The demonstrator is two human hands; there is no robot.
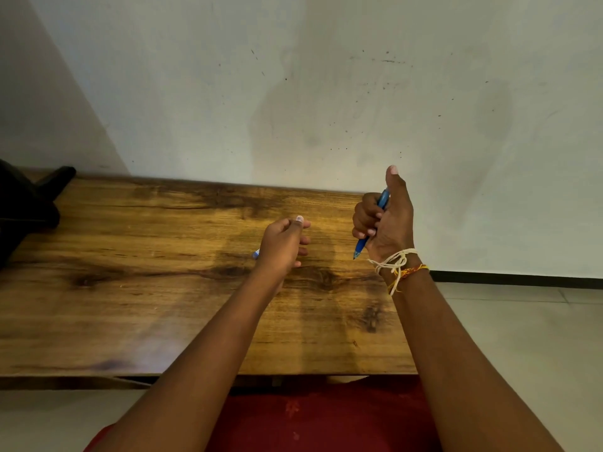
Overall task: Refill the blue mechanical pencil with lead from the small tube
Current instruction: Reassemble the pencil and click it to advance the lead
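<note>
The right hand (385, 220) is at about 3 o'clock from the middle of the picture, raised above the far right corner of the wooden counter (146, 288). Its fingers are clenched around the blue mechanical pencil (362, 244), with the thumb pointing up. The pencil is held steeply, and its tip points down toward 7 o'clock, away from the counter surface.

The left hand (284, 246) is near the middle, above the counter, well apart from the right hand. Its fingers are curled, and a small blue and white thing (256, 254) shows at its 9 o'clock side. I cannot tell if this is the lead tube, or if the hand really grips it.

Threads (398, 267) are tied around the right wrist.
</note>
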